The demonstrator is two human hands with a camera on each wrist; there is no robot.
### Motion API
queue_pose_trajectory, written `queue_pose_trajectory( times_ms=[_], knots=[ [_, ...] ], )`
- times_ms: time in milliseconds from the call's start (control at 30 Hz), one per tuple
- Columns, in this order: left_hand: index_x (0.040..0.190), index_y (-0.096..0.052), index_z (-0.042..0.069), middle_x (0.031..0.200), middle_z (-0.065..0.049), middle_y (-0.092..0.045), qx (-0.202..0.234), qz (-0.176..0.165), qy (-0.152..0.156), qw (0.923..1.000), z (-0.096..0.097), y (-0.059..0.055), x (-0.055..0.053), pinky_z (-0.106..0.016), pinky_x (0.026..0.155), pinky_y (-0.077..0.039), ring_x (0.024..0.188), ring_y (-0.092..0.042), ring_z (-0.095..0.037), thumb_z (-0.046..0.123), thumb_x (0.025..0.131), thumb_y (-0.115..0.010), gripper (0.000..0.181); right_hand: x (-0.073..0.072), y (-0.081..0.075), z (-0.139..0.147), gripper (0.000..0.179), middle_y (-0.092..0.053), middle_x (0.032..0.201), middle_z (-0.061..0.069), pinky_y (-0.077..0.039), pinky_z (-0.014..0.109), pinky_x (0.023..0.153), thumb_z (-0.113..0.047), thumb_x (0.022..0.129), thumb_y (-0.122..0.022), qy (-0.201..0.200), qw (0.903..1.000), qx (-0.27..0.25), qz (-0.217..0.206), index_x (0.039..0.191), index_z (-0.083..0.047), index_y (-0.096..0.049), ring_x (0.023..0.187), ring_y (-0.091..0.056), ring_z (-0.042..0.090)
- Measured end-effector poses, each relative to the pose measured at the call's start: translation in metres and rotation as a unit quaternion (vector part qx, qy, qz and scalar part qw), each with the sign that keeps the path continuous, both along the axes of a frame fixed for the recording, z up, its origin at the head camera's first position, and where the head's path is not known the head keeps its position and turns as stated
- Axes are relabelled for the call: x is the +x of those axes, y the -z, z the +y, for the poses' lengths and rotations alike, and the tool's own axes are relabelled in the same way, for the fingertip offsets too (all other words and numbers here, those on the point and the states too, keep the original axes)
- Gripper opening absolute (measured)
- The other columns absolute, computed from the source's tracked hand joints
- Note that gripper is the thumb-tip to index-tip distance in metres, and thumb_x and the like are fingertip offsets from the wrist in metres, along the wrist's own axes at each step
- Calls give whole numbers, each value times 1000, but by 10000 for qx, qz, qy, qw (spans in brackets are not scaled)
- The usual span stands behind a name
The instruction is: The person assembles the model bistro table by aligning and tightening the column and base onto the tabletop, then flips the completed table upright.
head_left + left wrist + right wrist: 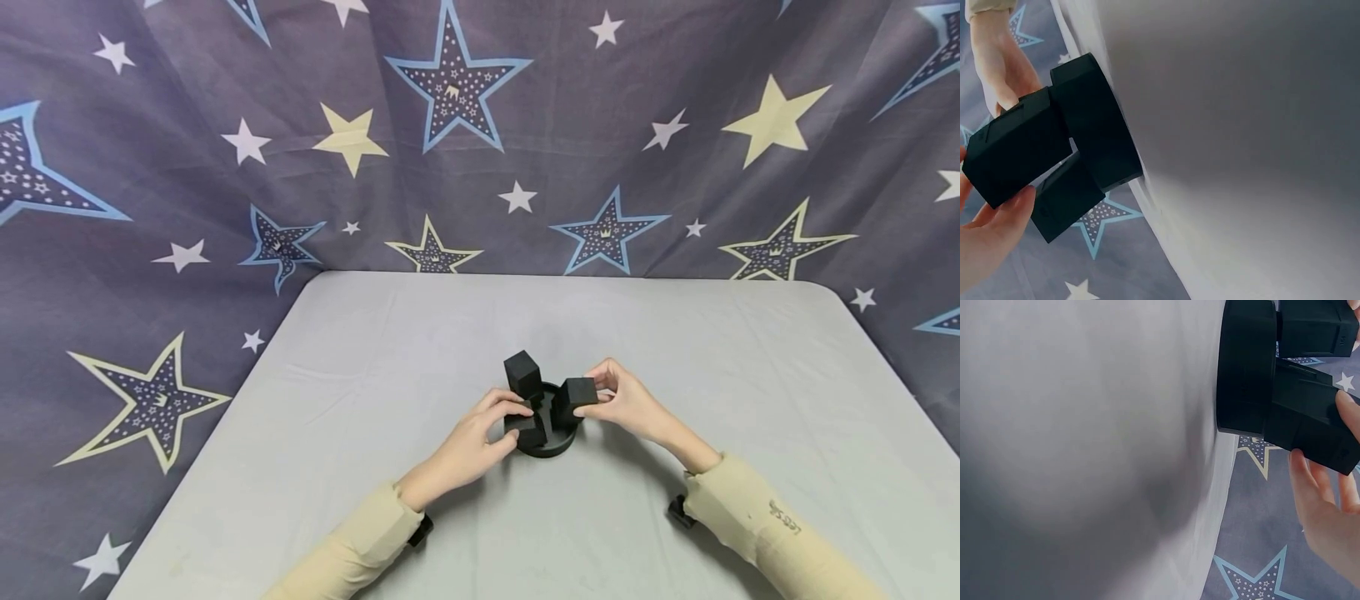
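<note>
A black round base (549, 451) with a raised rim rests on the table, and three black rectangular blocks rise from it, leaning outward. My left hand (468, 446) pinches the near left block (527, 432) between thumb and fingers. On the other side, the right block (578, 392) is held by my right hand (633, 410), thumb in front and fingers behind. The back block (522, 372) stands untouched. In the left wrist view, the left block (1019, 147) slants up from the base (1097, 122). The right wrist view shows fingertips along the right block (1310, 412).
Pale grey cloth covers the table (390, 350). A dark curtain (555, 100) printed with stars hangs behind and along the left and right sides. Each sleeve has a small black device under its cuff, such as the right-hand device (681, 512).
</note>
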State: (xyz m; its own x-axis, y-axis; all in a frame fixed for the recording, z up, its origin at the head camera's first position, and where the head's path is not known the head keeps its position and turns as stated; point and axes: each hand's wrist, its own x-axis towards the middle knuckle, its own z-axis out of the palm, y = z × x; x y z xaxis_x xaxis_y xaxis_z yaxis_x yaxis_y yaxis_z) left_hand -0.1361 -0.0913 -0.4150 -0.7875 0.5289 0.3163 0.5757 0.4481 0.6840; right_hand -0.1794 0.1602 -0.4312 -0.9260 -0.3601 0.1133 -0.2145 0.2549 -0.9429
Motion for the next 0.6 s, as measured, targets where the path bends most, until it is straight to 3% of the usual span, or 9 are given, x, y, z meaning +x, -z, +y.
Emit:
queue_pose_trajectory(
  times_ms=[333, 467, 600],
  knots=[
    [106, -59, 13, 125, -4, -48, -244, 180, -40, 9995, 5, -3, -4, -35, 94, -37, 118, -40, -15, 2, 84, -40, 31, 1, 0, 0, 42, -55, 101, 19, -48, 24, 79, 2, 66, -74, 18, 10000, -47, 32, 97, 6, -44, 85, -56, 13],
    [105, -61, 13, 129, -8, -41, -222, 195, -167, 9994, 7, -2, -5, -34, 89, -40, 115, -44, -18, -1, 85, -38, 33, 1, 0, 0, 42, -55, 100, 19, -48, 23, 79, 2, 66, -74, 39, 10000, -39, 12, 97, 5, -45, 85, -56, 14],
    [100, -65, 13, 125, -13, -42, -89, 429, -276, 9987, 7, 1, -7, -33, 82, -42, 108, -47, -21, -6, 84, -42, 33, 0, 1, 0, 43, -55, 100, 19, -48, 23, 78, 1, 66, -74, 43, 10000, -46, -5, 97, 5, -45, 85, -56, 12]
  ],
)
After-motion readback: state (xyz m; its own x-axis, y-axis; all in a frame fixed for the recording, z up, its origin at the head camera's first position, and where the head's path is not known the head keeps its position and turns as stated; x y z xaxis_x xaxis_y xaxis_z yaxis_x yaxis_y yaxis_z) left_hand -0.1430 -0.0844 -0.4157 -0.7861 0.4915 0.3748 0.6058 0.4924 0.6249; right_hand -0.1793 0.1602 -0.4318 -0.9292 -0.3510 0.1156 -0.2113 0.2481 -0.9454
